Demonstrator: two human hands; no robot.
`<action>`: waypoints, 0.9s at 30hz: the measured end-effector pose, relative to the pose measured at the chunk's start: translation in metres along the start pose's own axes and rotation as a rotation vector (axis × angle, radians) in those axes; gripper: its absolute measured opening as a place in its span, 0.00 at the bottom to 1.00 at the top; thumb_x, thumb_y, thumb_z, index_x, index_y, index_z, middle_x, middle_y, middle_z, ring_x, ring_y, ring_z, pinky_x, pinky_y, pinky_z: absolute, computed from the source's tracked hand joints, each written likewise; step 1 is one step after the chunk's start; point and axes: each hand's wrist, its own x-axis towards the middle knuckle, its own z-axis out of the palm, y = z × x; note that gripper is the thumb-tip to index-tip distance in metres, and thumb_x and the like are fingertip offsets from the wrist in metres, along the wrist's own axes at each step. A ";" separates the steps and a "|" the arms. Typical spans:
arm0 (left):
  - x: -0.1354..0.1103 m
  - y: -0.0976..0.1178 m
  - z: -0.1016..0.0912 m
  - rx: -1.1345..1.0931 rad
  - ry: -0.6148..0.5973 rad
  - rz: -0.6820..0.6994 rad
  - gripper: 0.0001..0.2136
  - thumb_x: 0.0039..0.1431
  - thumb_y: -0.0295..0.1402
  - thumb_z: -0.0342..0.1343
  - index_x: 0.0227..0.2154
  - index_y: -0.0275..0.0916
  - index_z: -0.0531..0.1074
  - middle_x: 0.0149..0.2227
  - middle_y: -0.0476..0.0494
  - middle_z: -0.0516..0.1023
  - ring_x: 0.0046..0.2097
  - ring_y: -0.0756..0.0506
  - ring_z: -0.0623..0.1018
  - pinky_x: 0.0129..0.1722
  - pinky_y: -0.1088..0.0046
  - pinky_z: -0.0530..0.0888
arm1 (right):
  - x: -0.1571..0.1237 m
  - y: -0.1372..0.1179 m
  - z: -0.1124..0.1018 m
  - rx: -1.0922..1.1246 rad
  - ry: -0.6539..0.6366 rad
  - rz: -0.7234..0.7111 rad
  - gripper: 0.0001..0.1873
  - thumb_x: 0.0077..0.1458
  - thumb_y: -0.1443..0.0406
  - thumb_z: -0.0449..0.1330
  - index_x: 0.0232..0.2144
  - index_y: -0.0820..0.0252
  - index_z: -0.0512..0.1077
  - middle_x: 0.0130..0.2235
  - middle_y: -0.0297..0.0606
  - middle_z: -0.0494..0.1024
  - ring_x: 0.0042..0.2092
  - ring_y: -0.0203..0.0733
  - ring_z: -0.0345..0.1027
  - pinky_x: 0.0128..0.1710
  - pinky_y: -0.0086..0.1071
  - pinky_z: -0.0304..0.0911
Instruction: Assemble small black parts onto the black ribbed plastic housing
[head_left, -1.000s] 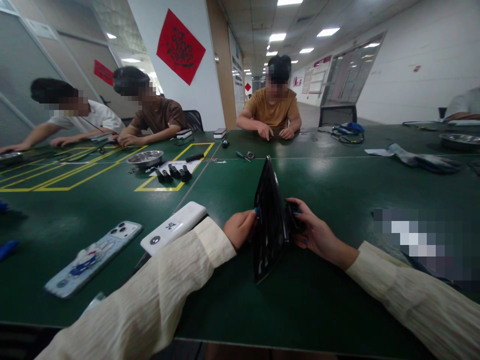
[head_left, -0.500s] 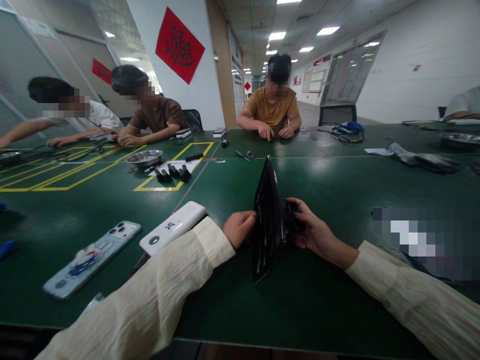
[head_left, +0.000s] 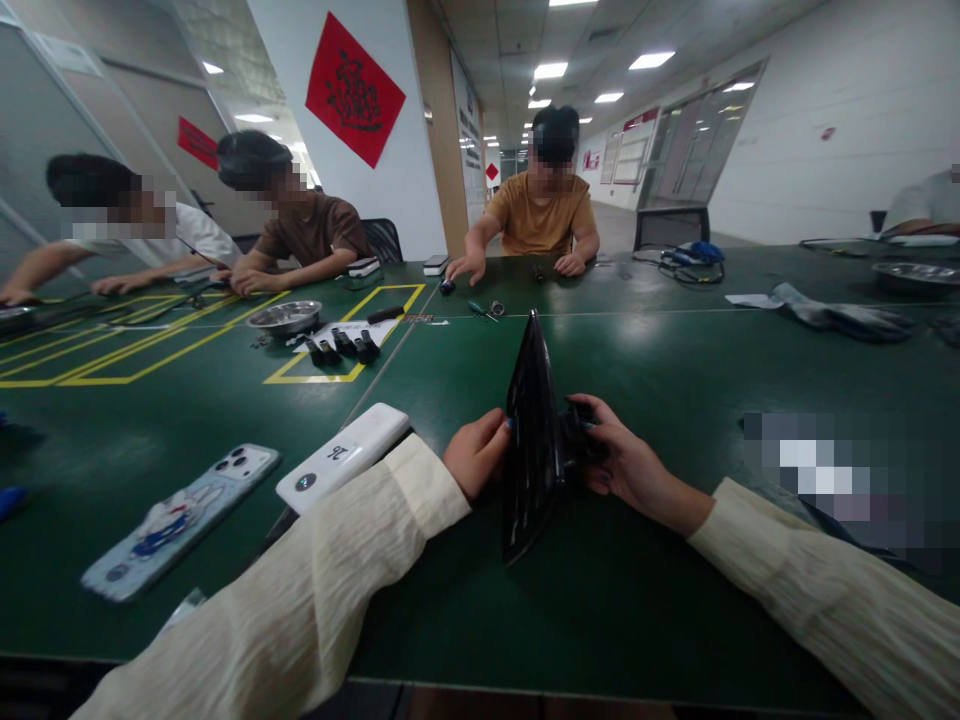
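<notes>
A thin, glossy black panel (head_left: 531, 450) stands on edge in front of me, seen almost side-on. My left hand (head_left: 480, 452) pinches it from the left, the thumb on its face and the other fingers partly hidden. On its right side a black mount-like part (head_left: 576, 432) juts out. The fingers of my right hand (head_left: 626, 455) are wrapped round this part, so its exact shape is covered. Left of my left sleeve lie a white power bank (head_left: 345, 458) marked 26 and a phone in a pale blue case (head_left: 180, 522).
Several black fittings (head_left: 343, 346) and a metal bowl (head_left: 285, 318) sit ahead on the left. Across the green table (head_left: 675, 385) are small tools (head_left: 484, 310) and a co-worker in a tan shirt (head_left: 536, 215). Gloves (head_left: 840, 315) lie to the right.
The co-worker across the table has stretched an arm out to a small dark object. My hands keep their hold on the panel and its mount. The view has shifted slightly.
</notes>
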 end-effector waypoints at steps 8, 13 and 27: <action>0.003 -0.004 0.002 -0.013 -0.030 -0.022 0.19 0.58 0.44 0.35 0.21 0.37 0.61 0.21 0.50 0.63 0.26 0.48 0.66 0.28 0.73 0.63 | 0.001 0.001 0.000 -0.022 -0.004 -0.012 0.25 0.45 0.62 0.50 0.48 0.50 0.52 0.25 0.27 0.65 0.15 0.27 0.49 0.11 0.21 0.46; 0.003 -0.004 0.003 -0.038 0.009 -0.055 0.19 0.57 0.44 0.35 0.19 0.38 0.60 0.20 0.50 0.62 0.25 0.49 0.65 0.27 0.73 0.61 | 0.001 0.001 -0.001 -0.016 -0.003 -0.010 0.25 0.46 0.62 0.51 0.48 0.50 0.52 0.24 0.27 0.65 0.14 0.28 0.49 0.11 0.21 0.45; 0.000 -0.008 0.008 -0.141 -0.055 -0.096 0.23 0.59 0.47 0.34 0.16 0.38 0.57 0.12 0.53 0.59 0.17 0.52 0.62 0.19 0.76 0.58 | 0.001 0.001 -0.002 0.002 0.009 0.005 0.25 0.46 0.63 0.50 0.49 0.50 0.53 0.25 0.28 0.64 0.15 0.28 0.51 0.11 0.21 0.46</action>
